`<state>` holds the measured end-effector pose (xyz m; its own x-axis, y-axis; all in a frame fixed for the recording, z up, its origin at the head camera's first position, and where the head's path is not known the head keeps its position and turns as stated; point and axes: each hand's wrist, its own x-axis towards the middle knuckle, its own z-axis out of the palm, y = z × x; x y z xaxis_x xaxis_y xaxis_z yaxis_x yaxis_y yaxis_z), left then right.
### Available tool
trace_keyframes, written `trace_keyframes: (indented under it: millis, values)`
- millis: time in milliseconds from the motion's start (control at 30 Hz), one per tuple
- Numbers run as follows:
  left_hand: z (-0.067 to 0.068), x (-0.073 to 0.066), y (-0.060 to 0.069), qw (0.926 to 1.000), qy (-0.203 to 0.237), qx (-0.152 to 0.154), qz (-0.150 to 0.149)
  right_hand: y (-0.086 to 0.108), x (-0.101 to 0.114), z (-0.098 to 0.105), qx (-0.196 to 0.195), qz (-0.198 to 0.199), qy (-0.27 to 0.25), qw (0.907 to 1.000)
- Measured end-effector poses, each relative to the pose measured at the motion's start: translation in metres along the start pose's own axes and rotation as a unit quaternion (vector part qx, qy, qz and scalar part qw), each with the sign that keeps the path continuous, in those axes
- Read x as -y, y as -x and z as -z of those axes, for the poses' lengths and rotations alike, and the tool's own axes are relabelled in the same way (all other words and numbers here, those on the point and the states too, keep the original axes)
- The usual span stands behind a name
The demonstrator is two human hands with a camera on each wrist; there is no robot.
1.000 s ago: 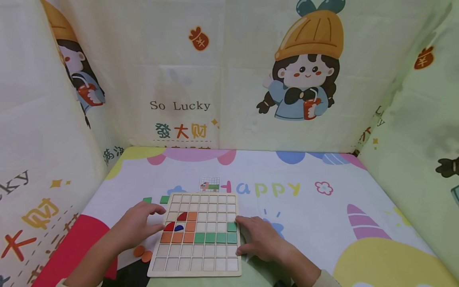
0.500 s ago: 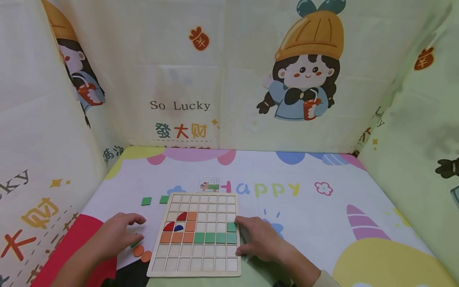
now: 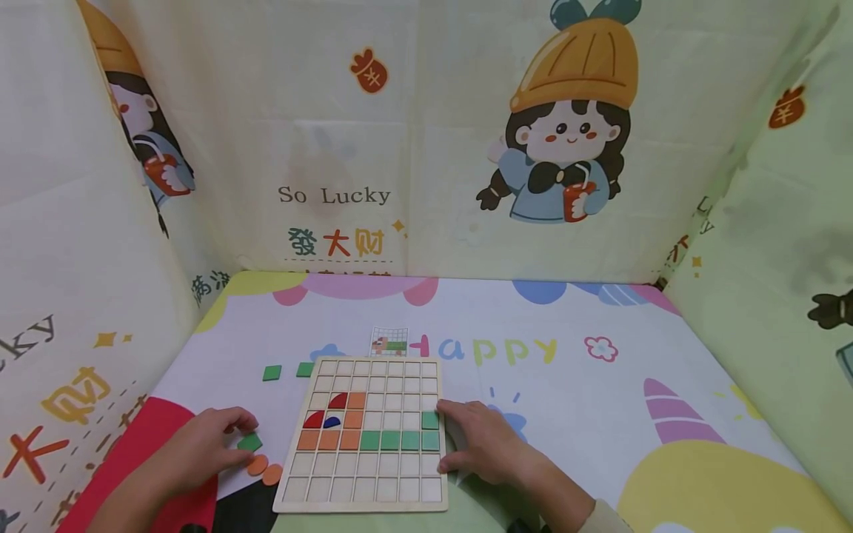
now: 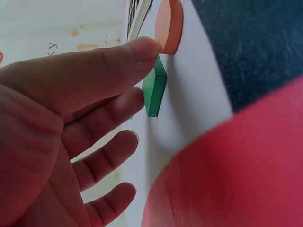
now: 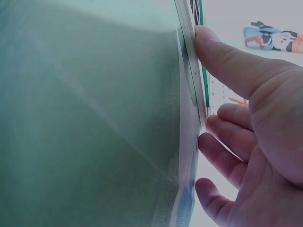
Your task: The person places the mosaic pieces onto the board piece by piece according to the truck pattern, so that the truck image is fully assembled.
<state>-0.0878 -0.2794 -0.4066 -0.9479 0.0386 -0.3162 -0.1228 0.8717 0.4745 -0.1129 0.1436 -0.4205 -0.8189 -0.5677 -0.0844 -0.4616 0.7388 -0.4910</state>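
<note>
A wooden grid board (image 3: pixel 366 489) lies flat with green square tiles (image 3: pixel 390 441), orange squares (image 3: pixel 329 440), red quarter-circles (image 3: pixel 339 401) and a blue half-circle (image 3: pixel 332 423) in its cells. To its left, my left hand (image 3: pixel 195 453) has thumb and fingers spread around a loose green tile (image 3: pixel 249 443). The left wrist view shows that tile (image 4: pixel 154 90) close to the thumb and a fingertip; a firm pinch is not visible. At the board's right edge rests my right hand (image 3: pixel 489 444); its thumb and fingertips touch the edge (image 5: pixel 191 56) in the right wrist view.
Two orange discs (image 3: pixel 257 465) lie just below the loose green tile. Two more green tiles (image 3: pixel 272 372) lie off the board's upper left. Behind the board is a small pattern card (image 3: pixel 389 341). Printed cloth walls (image 3: pixel 440 244) enclose the table at the back and sides.
My left hand has moved away from the board's left edge, left and downward, to the loose green tile beside the orange discs. My right hand stays at the board's right edge.
</note>
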Motion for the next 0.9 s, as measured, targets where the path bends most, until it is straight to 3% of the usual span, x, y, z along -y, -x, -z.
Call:
trace_keyframes:
  millis: [400,900]
  values:
    - [0.0004,0.0073,-0.0030,0.9998,0.008,0.008,0.013,-0.0001,0.0004,-0.0006,0.006,-0.009,-0.003,0.9999]
    - [0.0035,0.0053,-0.0038,0.9994,-0.034,0.000,0.006,-0.0002,0.0009,-0.0002,0.005,-0.010,-0.005,0.9999]
